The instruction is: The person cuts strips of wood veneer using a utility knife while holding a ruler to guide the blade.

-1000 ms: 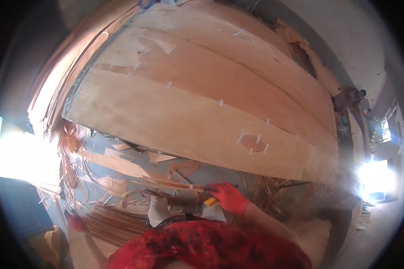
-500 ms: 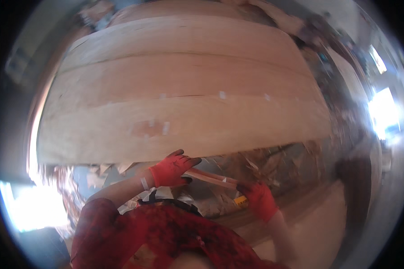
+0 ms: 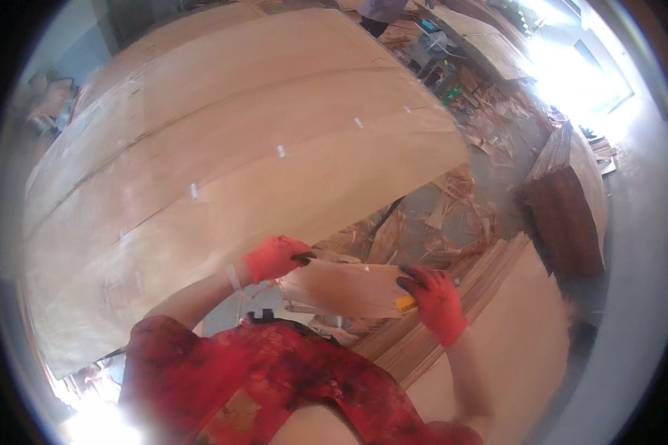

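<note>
A thin, pale piece of wood veneer (image 3: 341,289) stretches between my two hands, its broad face showing. My left hand (image 3: 278,257), in a red glove with dark fingertips, pinches its upper left corner. At the other end, my gloved right hand (image 3: 436,304) grips the veneer, fingers over the upper edge. A small yellow object (image 3: 406,303) shows against my right hand; its kind cannot be made out. Just beyond my hands lies a large sheet of joined veneer (image 3: 260,178), with small white tape pieces (image 3: 280,151) along a seam.
At lower right is a stack of veneer sheets (image 3: 490,326). Torn veneer scraps (image 3: 453,200) litter the floor past the big sheet's edge. A dark brown board (image 3: 568,222) leans against another stack at right. Another person (image 3: 382,10) stands at the far end.
The view has turned, so the big sheet now slants to the left. The veneer piece has tipped from nearly edge-on to face-on. My left fingers have closed on its corner.
</note>
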{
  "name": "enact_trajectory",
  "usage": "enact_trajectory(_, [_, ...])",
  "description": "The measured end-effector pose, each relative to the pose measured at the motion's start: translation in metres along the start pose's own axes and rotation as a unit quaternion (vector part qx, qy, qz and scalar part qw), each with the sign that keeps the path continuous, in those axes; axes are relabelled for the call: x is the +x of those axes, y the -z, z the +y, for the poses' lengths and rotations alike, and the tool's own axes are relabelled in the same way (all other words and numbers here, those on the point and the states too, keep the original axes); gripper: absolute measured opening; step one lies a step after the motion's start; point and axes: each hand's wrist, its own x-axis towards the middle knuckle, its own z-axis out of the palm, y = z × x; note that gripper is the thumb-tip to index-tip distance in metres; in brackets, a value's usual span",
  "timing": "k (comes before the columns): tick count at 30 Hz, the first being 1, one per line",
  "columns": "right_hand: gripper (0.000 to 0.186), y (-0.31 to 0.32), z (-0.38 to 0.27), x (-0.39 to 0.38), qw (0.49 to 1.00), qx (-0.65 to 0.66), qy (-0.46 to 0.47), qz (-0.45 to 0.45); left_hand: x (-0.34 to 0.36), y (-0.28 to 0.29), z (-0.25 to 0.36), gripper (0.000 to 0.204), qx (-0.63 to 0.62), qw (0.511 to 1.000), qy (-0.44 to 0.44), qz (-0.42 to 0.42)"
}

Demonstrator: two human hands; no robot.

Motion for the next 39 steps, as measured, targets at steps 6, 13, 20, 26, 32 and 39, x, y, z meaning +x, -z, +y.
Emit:
enact_trajectory(6, [0.037,0.064,0.139,-0.002,0.936,0.083,-0.168,0.298,0.186,0.001,0.005,0.023,-0.277,0.946,0.152,0.075])
enact_trajectory(13, [0.036,-0.012,0.356,-0.045,0.708,0.428,-0.479,0.293,0.404,-0.032,0.068,0.022,-0.493,0.847,0.183,0.08])
enact_trajectory(20, [0.04,-0.042,0.537,0.016,0.55,0.724,-0.348,0.229,0.576,-0.087,0.11,0.023,-0.571,0.798,0.178,0.074])
enact_trajectory(26, [0.022,-0.028,0.685,0.096,0.536,0.787,-0.289,0.099,0.7,-0.101,0.165,0.02,-0.565,0.785,0.238,0.089])
enact_trajectory(32, [0.022,-0.027,0.782,0.157,0.628,0.719,-0.29,0.068,0.769,-0.107,0.153,0.028,-0.522,0.785,0.257,0.212])
enact_trajectory(39, [0.017,0.009,0.887,0.251,0.714,0.628,-0.306,0.044,0.882,-0.151,0.1,0.028,-0.534,0.718,0.264,0.36])
